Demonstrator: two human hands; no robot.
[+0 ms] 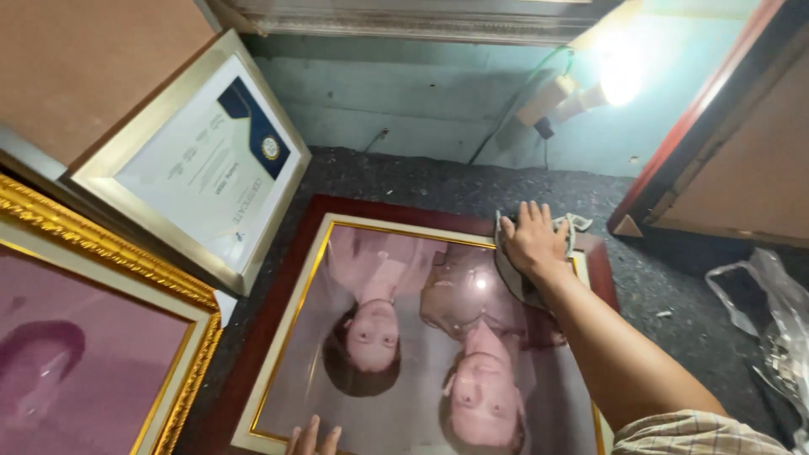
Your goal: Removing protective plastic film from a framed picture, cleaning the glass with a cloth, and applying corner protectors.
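- Two hands on one big framed portrait (404, 337), which lies flat and face up on a dark speckled table (674, 295), so the glass is easy to reach.
- Right hand (533, 240) is spread flat, palm down, pressing a whitish cloth (573, 224) onto the glass near the far right corner. No closed grip there, just open fingers pinning the cloth.
- Left hand (313, 440) only shows fingertips at the near edge, resting on the frame, looks like it's steadying it. Can't tell its grip beyond that.
- Off to the left, a framed certificate (202, 160) and a gold ornate frame (93, 337) lean out of the way.
- Crumpled clear plastic (775, 320) sits at the right.
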